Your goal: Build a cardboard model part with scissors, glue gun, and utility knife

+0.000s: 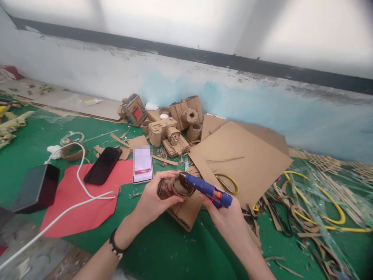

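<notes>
My left hand (157,198) is closed round a short cardboard ring (186,189), thumb on the near side and fingers on the far side. Under the ring is a flat cardboard box piece (189,217), tilted above the green table. A blue glue gun (208,189) is gripped in my right hand (223,214). Its nozzle points left at the ring's far rim; whether it touches cannot be made out. Beyond my hands stand cardboard camera models (163,130), one with a round lens tube.
Large cardboard sheets (247,155) lie at right, near yellow-handled scissors (227,182). A lit phone (142,165), a dark phone (102,166) and red paper (87,217) lie left. A white cable (80,171) runs past a black box (36,188). Cardboard scraps (323,256) litter the right side.
</notes>
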The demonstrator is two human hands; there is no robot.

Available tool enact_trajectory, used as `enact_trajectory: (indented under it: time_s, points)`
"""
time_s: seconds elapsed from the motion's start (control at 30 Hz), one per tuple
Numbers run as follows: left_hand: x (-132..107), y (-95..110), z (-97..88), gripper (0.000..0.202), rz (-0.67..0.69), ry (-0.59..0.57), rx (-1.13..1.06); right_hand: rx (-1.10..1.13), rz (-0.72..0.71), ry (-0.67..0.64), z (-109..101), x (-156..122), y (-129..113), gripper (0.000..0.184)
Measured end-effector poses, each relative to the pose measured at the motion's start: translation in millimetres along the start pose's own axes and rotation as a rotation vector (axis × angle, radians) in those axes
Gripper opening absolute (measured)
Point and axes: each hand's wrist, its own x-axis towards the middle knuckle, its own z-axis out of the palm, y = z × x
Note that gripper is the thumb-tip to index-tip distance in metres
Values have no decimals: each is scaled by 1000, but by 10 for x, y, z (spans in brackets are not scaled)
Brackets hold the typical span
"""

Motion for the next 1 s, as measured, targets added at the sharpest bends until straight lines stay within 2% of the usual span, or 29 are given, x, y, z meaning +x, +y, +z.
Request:
enact_trajectory:
  time_s: [0.37, 0.53, 0.77, 0.9, 1.0]
  points:
    - [-58, 1, 46, 46, -22, 34, 24, -108, -23, 31, -6, -85, -1, 34]
    - [-143, 44, 121, 46, -27, 99, 84, -14, 42, 63, -35, -215, 56, 35]
    - [-299, 74, 385, 46, -34, 265, 170, 109, 134, 61, -101, -327, 122, 36]
    - [-316, 68, 426, 48, -51, 276, 174, 153, 147, 1, -99, -327, 50, 40]
    - [-312, 68, 400, 53, -73, 260, 142, 144, 136, 5, -73, -311, -12, 40]
